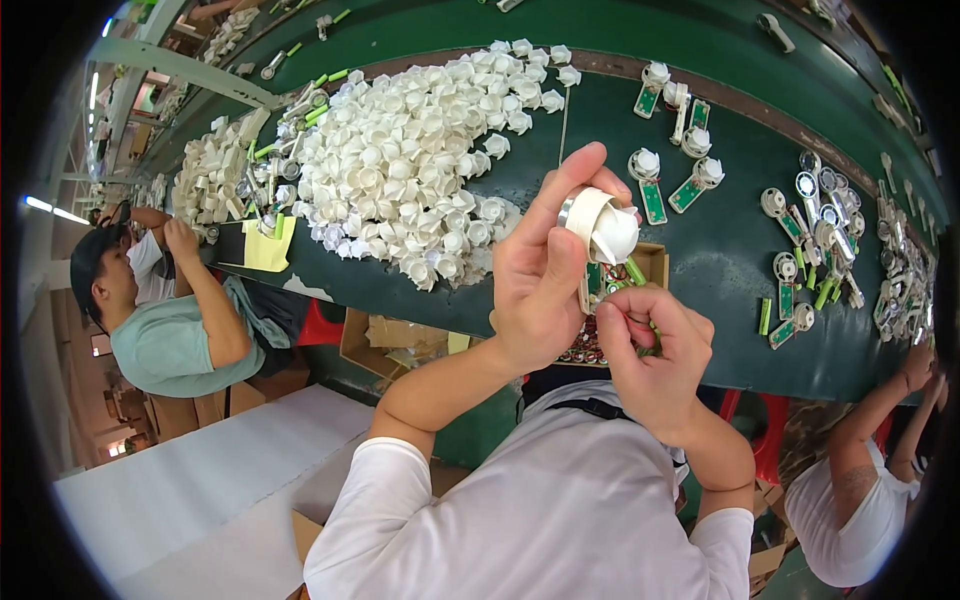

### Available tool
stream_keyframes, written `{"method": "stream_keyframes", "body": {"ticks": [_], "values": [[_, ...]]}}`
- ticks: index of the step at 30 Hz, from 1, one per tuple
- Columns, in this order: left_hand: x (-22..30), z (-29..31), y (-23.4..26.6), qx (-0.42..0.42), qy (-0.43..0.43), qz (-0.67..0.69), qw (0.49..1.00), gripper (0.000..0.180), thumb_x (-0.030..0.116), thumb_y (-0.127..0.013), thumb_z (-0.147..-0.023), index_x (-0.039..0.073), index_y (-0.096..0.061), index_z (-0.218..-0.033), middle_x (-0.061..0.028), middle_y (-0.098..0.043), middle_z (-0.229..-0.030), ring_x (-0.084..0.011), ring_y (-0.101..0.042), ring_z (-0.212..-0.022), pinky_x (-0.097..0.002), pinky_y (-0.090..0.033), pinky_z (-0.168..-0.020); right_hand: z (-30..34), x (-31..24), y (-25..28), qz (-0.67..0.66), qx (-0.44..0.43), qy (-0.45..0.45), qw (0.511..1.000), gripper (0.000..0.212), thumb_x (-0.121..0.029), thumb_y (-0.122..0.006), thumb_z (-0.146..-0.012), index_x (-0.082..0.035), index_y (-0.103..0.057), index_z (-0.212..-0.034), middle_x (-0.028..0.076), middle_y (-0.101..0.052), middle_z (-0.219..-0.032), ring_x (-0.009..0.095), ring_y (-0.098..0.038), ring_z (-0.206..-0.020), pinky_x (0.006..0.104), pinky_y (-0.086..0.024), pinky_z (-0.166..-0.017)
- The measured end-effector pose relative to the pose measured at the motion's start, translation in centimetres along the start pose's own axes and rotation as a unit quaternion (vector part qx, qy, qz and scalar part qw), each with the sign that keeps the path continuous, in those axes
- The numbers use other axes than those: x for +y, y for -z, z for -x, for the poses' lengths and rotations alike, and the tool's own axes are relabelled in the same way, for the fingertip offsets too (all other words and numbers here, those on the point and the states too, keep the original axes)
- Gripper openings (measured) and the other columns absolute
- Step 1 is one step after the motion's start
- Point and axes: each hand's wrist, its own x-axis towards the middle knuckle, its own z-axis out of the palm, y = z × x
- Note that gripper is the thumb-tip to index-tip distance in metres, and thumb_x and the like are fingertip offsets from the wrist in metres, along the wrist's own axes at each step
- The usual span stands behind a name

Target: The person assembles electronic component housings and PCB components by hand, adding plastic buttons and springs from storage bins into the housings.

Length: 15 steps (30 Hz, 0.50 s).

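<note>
My left hand is closed around a small device assembly, held up above the near edge of the bench. It has a cream ring-shaped housing, a white petal-shaped cap in its face and a green circuit board below. A green battery-like cylinder shows beside the board. My right hand is just under the assembly, thumb and fingers pinched together. A bit of green shows among those fingers, but what they grip is mostly hidden.
A large heap of white petal-shaped caps covers the left of the green bench. Several part-built assemblies lie beyond my hands and at right. An open cardboard box stands behind my hands. Co-workers sit at left and right.
</note>
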Motion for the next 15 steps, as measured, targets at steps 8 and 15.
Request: {"method": "stream_keyframes", "body": {"ticks": [8,15], "values": [[-0.2,0.8,-0.1,-0.010,0.000,-0.018,1.000,0.063,0.039,-0.045,-0.103,-0.006,-0.033,-0.145,-0.0146,-0.053,-0.117,-0.0196,-0.055,-0.103,-0.0329,-0.045,-0.091,0.0,0.2,0.3,-0.027,-0.044,-0.016,0.999,0.011,0.007,-0.070,-0.080,0.000,-0.061,-0.080,0.001,-0.053,-0.057,0.005,-0.043,-0.046,0.0211,-0.036,-0.045],[-0.1,1.8,-0.3,0.012,-0.021,-0.057,0.998,0.063,0.039,-0.045,-0.103,-0.007,-0.033,-0.145,-0.0162,-0.053,-0.119,-0.0212,-0.054,-0.103,-0.0340,-0.045,-0.090,0.7,0.9,0.3,-0.056,-0.068,-0.036,0.995,0.011,0.004,-0.071,-0.079,0.000,-0.061,-0.079,0.004,-0.058,-0.059,0.007,-0.050,-0.047,0.0211,-0.040,-0.046]]}}
